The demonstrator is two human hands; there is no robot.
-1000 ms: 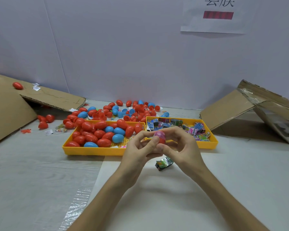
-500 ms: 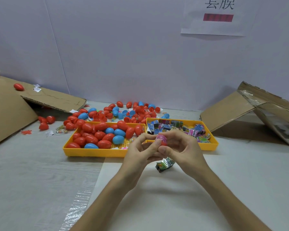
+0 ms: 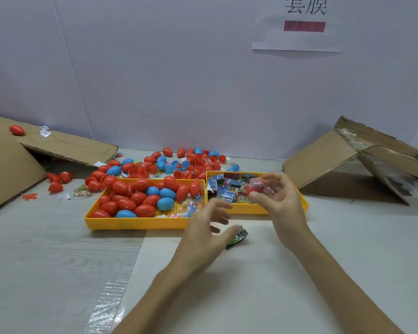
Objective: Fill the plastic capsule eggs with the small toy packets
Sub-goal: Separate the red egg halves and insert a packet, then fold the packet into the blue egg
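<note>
One stray egg (image 3: 17, 130): red, sitting on the cardboard flap (image 3: 65, 147) at the far left of the frame.
Left tray (image 3: 130, 224): yellow, left of centre, loaded with red and blue capsule eggs (image 3: 140, 197).
Loose pile (image 3: 179, 162): more eggs and open halves on the table just behind both trays.
Left hand (image 3: 203, 235): centre frame, fingers spread and relaxed, nothing in it.
Green packet (image 3: 238, 236): on the table right at that thumb tip, can't tell if they touch.
Right tray (image 3: 246, 209): yellow, butted up against the left one, full of toy packets (image 3: 227, 191).
Right hand (image 3: 280, 201): pinching a red egg (image 3: 253, 189) with something pink on top, kinda blurry, held up over the right tray.
Cardboard sheet (image 3: 323, 160): propped up at the right.
</note>
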